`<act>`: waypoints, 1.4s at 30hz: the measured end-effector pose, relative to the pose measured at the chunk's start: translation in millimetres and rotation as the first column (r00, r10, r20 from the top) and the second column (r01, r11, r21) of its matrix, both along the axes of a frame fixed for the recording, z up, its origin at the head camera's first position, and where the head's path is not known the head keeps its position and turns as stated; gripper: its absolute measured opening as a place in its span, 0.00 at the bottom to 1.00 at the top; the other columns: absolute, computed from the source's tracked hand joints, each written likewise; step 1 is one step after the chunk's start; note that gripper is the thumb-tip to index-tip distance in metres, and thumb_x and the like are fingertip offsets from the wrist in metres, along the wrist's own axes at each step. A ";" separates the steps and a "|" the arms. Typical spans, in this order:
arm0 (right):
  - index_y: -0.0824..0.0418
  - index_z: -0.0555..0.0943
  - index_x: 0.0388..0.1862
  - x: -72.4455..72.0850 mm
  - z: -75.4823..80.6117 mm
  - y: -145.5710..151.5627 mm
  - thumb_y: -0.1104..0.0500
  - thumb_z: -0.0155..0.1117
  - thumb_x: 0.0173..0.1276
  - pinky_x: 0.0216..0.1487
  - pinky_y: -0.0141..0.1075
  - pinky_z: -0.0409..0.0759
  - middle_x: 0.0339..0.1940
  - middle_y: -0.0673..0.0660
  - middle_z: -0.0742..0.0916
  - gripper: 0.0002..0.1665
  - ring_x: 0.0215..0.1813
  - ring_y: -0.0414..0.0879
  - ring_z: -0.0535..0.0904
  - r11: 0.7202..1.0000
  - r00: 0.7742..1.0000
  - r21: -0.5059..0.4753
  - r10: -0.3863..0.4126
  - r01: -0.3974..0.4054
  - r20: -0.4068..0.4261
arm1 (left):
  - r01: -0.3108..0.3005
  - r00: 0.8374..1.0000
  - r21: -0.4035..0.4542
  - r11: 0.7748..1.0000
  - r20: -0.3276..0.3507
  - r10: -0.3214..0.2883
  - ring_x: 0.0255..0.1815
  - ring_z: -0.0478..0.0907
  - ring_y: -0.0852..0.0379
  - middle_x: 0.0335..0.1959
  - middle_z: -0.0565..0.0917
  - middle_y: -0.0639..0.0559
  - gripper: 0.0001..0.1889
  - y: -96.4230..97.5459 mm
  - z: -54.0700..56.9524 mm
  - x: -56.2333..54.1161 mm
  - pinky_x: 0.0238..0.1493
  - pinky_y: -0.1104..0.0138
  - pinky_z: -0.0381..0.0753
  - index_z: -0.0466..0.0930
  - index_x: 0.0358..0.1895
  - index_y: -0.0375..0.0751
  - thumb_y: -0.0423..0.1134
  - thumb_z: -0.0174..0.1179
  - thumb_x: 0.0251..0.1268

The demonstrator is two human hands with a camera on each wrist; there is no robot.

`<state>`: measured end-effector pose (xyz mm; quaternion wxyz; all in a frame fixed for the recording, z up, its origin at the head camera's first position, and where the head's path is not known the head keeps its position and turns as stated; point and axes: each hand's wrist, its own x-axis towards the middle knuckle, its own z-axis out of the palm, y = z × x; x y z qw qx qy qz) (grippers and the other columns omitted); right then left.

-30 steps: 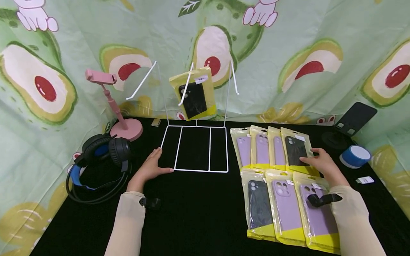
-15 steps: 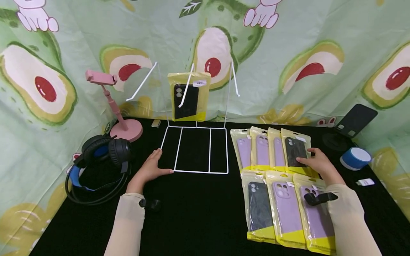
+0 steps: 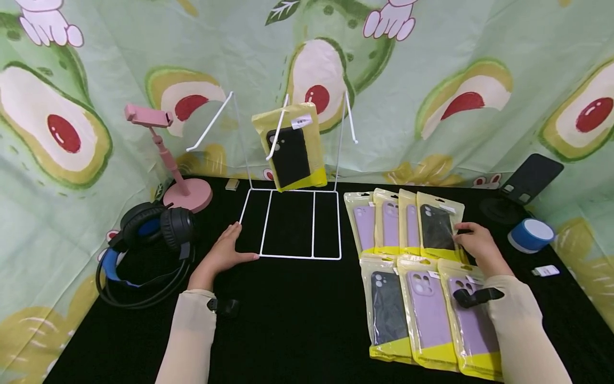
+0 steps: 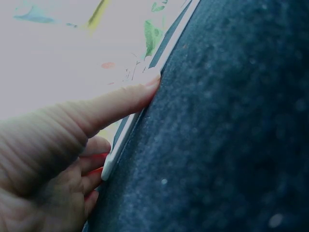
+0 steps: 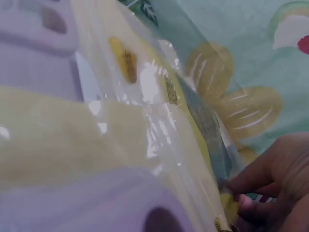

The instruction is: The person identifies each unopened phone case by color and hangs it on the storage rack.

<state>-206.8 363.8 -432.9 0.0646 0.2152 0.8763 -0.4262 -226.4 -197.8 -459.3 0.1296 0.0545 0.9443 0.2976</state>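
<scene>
A white wire display rack point(image 3: 302, 258) with hooks stands on the black table. My left hand point(image 3: 224, 252) rests at its front left corner. In the left wrist view, the straight thumb point(image 4: 128, 99) touches the front rail point(image 4: 124, 130), fingers beyond it. From the middle hook hangs a black phone case in a yellow bag point(image 3: 290, 152), tilted. My right hand point(image 3: 479, 245) pinches the right edge of another bagged black phone case point(image 3: 436, 224) in the back row. In the right wrist view, thumb and fingers meet at the bag's edge; nearer bags partly cover it.
Several bagged purple phone cases point(image 3: 431, 304) lie in two rows at right, with a black one point(image 3: 387, 309) in front. Headphones point(image 3: 153, 229) and a pink phone stand point(image 3: 187, 193) are at left. A blue round speaker point(image 3: 530, 234), phone holder point(image 3: 532, 178) and USB stick point(image 3: 546, 271) stand far right.
My right hand has moved slightly, from over the black phone case to its bag's right edge. That bag has shifted a little left. The hanging bag swings; my left hand stays put.
</scene>
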 end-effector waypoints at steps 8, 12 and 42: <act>0.52 0.73 0.53 10.5 16.5 3.7 0.66 0.49 0.70 0.34 0.24 0.71 0.40 0.49 0.73 0.16 0.39 0.43 0.66 0.941 0.968 -0.294 -0.214 0.168 -0.132 | -0.008 1.000 -0.013 1.000 0.013 0.008 0.75 0.37 0.38 0.75 0.43 0.34 0.54 1.9 1.6 -0.2 0.71 0.45 0.43 0.44 0.73 0.29 0.54 0.68 0.53; 0.44 0.75 0.40 19.1 29.8 1.1 0.69 0.51 0.70 0.32 0.20 0.72 0.33 0.44 0.74 0.17 0.36 0.39 0.66 0.852 0.917 -0.498 -0.319 0.165 -0.241 | -0.004 1.000 -0.007 1.000 0.008 0.004 0.75 0.37 0.38 0.75 0.43 0.34 0.54 2.0 2.3 0.3 0.71 0.45 0.43 0.45 0.73 0.28 0.53 0.68 0.53; 0.79 0.74 0.48 76.5 123.9 -171.6 0.80 0.53 0.62 0.32 0.26 0.71 0.32 0.54 0.77 0.15 0.32 0.43 0.71 0.764 0.433 -0.308 -0.041 -0.567 -0.900 | 0.004 1.000 0.011 1.000 -0.004 -0.004 0.75 0.38 0.37 0.75 0.44 0.33 0.53 1.3 3.7 1.8 0.71 0.45 0.43 0.45 0.73 0.28 0.52 0.68 0.53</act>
